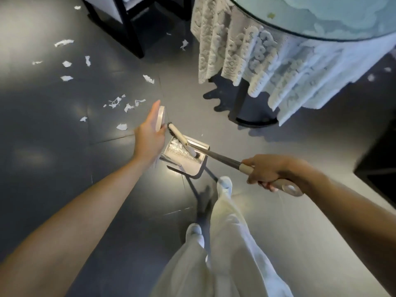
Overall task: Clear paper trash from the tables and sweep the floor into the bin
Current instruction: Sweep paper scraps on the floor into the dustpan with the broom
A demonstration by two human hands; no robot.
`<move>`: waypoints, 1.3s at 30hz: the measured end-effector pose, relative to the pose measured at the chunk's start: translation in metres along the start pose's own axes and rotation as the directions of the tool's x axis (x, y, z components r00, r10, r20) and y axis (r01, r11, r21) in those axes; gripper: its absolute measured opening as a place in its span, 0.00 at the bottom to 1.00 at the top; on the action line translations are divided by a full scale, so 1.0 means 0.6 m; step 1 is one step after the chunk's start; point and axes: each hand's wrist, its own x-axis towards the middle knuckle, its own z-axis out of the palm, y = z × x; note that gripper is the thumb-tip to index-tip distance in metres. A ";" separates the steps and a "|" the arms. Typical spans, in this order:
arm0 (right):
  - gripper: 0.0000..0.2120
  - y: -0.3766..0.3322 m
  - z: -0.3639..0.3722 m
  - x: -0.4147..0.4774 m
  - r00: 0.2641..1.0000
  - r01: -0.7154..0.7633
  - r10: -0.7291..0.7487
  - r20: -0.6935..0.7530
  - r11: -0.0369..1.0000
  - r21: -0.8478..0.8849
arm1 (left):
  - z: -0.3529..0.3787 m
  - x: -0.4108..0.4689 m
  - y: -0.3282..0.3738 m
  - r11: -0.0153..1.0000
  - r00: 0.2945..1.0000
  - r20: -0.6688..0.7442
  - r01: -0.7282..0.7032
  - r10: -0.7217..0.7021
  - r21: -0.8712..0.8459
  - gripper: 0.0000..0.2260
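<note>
We look down on a dark, glossy tiled floor (pixel 64 168) that fills most of the view. At the far right stands a round glass-topped desk (pixel 310 18) draped with a white lace cloth (pixel 257 56) that hangs down over its dark leg. At the far centre is a dark-framed chair (pixel 130 28). Near us, pale trousers (pixel 231 243) and white shoes (pixel 225 183) point toward the middle of the floor. There a beige dustpan (pixel 188 162) sits on the tiles, with white paper bits gathered inside it. The broom (pixel 214 154) lies slanted across the pan, its beige head with dark bristles over the pan's mouth. Its dark shaft runs near and right to a beige grip. The right hand (pixel 270 174) is wrapped tightly round that grip. The left hand (pixel 150 136) reaches out with fingers straight, its palm against the flat top of the dustpan's upright handle. We cannot tell whether the thumb hooks round it. Torn white paper scraps (pixel 66 63) lie scattered on the floor to the far left, the closest of them just left of the left hand.
</note>
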 end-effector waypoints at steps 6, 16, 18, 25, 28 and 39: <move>0.10 0.078 0.064 -0.114 0.995 -0.097 0.098 0.007 0.958 0.270 | 0.032 -0.058 0.066 0.984 0.970 0.187 -0.139 0.158 -0.110 0.27; 0.14 0.335 0.109 -0.287 0.965 -0.172 0.258 -0.048 0.761 0.625 | 0.246 -0.147 0.303 0.896 0.810 0.383 -0.409 0.443 -0.171 0.27; 0.16 0.402 0.100 -0.314 0.956 -0.177 0.287 -0.055 0.719 0.672 | 0.312 -0.162 0.361 0.873 0.769 0.413 -0.448 0.487 -0.195 0.27; 0.18 0.607 0.022 -0.403 0.915 -0.149 0.379 -0.140 0.637 0.756 | 0.532 -0.190 0.591 0.843 0.716 0.446 -0.455 0.538 -0.286 0.26; 0.16 0.673 -0.047 -0.432 0.884 -0.137 0.431 -0.184 0.614 0.778 | 0.606 -0.174 0.688 0.853 0.750 0.421 -0.380 0.510 -0.357 0.27; 0.18 0.900 -0.448 -0.418 0.789 -0.004 0.494 -0.366 0.600 0.800 | 0.888 0.069 1.052 0.733 0.714 0.265 -0.489 0.648 -0.472 0.28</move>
